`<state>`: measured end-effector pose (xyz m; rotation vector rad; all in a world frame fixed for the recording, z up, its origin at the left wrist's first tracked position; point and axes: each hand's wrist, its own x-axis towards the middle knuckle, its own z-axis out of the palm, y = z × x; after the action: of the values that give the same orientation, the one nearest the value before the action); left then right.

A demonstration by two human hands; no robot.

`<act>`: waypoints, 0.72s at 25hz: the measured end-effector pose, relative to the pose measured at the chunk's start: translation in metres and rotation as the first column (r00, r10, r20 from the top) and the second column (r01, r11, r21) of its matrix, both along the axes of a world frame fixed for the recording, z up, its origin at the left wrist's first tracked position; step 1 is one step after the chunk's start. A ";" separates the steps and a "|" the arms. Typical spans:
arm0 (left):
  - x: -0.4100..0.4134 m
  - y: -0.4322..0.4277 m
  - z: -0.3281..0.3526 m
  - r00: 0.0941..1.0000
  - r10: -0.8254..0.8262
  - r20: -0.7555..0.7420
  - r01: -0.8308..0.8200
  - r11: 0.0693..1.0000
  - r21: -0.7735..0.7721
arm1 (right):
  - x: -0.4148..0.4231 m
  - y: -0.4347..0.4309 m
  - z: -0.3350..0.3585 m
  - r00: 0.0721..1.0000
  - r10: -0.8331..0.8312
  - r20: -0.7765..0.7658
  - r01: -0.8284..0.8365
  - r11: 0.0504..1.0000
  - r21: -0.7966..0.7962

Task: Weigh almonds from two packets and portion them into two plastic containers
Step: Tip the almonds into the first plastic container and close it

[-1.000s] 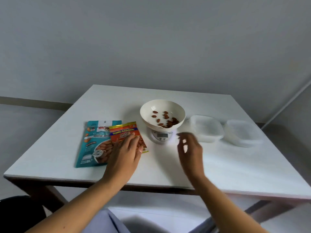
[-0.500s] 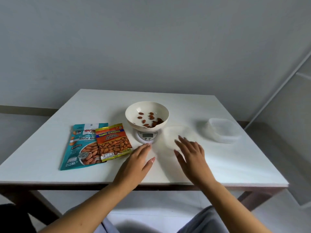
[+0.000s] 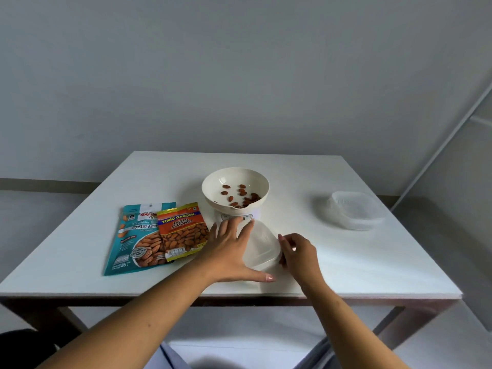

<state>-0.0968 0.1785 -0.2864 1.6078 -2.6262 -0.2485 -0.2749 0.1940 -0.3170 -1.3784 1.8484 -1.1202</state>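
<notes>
A clear plastic container [image 3: 262, 245] sits in front of the scale, between my hands. My left hand [image 3: 231, 251] lies spread against its left side, thumb stretched along its near edge. My right hand [image 3: 299, 253] pinches its right rim with curled fingers. Behind it, a cream bowl [image 3: 213, 183] holding several almonds [image 3: 241, 195] rests on a small white scale [image 3: 253, 214], whose display is partly hidden by my left fingers. A teal roasted-almond packet [image 3: 133, 235] and an orange salted-almond packet [image 3: 183, 230] lie flat at the left. A second clear container [image 3: 354, 210] stands at the right.
The white table [image 3: 372, 262] ends in a near edge just below my wrists and a right edge close to the second container. A grey wall stands behind the table.
My left hand left the orange packet and moved right to the container. The nearer container has come from the right of the scale to the front of it, and both hands now hold it.
</notes>
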 end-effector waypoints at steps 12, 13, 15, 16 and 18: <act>0.021 0.013 -0.015 0.972 -0.031 -0.234 -0.009 0.986 -0.169 | 0.008 0.020 0.002 0.914 0.184 0.363 -0.210 0.977 0.034; 0.022 0.014 -0.016 0.968 -0.034 -0.248 -0.011 0.984 -0.176 | 0.010 0.022 0.002 0.915 0.185 0.359 -0.210 0.977 0.030; 0.022 0.016 -0.017 0.964 -0.029 -0.263 -0.017 0.985 -0.174 | 0.012 0.023 0.001 0.920 0.179 0.348 -0.197 0.980 0.018; 0.023 0.018 -0.017 0.963 -0.026 -0.267 -0.020 0.986 -0.168 | 0.013 0.023 0.000 0.925 0.172 0.338 -0.187 0.982 0.011; 0.022 0.019 -0.018 0.962 -0.018 -0.273 -0.026 0.987 -0.156 | 0.014 0.024 -0.001 0.936 0.160 0.314 -0.171 0.985 0.007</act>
<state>-0.0750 0.1979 -0.3043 1.4155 -2.3695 -0.2366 -0.2608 0.2178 -0.3178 -1.2307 1.4909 -1.1399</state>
